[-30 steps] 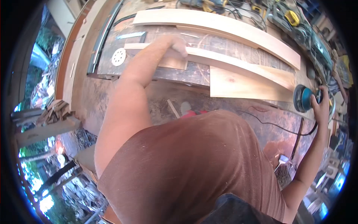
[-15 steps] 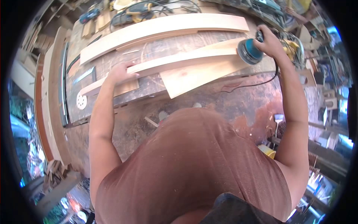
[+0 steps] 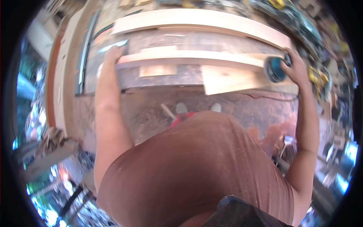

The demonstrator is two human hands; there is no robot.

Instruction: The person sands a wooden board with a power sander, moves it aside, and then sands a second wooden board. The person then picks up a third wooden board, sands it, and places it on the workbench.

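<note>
My right hand (image 3: 298,70) is wrapped around the grip of a teal power sander (image 3: 275,69). The sander sits at the right end of a long narrow wooden board (image 3: 189,56). At that board's other end, my left hand (image 3: 113,55) grips the wood; motion blurs its fingers. Beneath the narrow board lie a wide flat wooden piece (image 3: 223,81) on the right and a short wooden block (image 3: 158,70) nearer the left. Farther back, a second long, slightly curved board (image 3: 200,17) runs parallel. A square (image 3: 113,46) lies beside my left hand, partly hidden.
The worktable's (image 3: 185,77) front edge runs before my body. A thin cord (image 3: 264,96) trails below the sander. Long boards (image 3: 62,75) stand at the left. Yellow power tools (image 3: 319,79) crowd the right side. A brush (image 3: 288,140) is low on the right.
My left hand has slid to the board's left end. The sander stays at the right end in my right hand. The camera view has turned, so the boards appear more level and shifted right.
</note>
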